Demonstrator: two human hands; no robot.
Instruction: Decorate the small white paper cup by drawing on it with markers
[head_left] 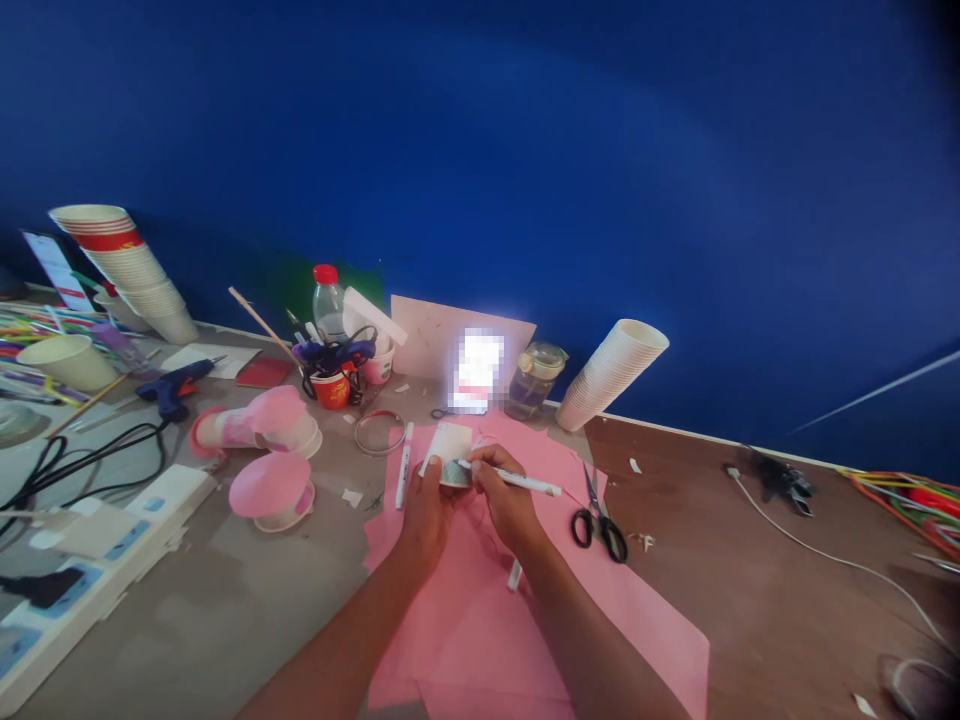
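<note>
My left hand (424, 512) is closed around a small white paper cup (452, 452), holding it above a large pink paper sheet (480, 620). My right hand (504, 495) grips a white marker pen (517, 482) with its tip against the cup's lower side. A second white pen (404, 465) lies just left of my hands. Black-handled scissors (598, 520) rest on the pink sheet's right edge, close to my right hand.
Two pink-covered cups (271, 450) lie at left, beside a blue glue gun (176, 385), a white power strip (112, 540) and black cables. Stacks of paper cups (611, 375) lean at the back, with a red-capped bottle (328, 300), a glass jar (534, 380) and a red cup of tools (332, 380). A white cable (825, 555) crosses the brown table at right.
</note>
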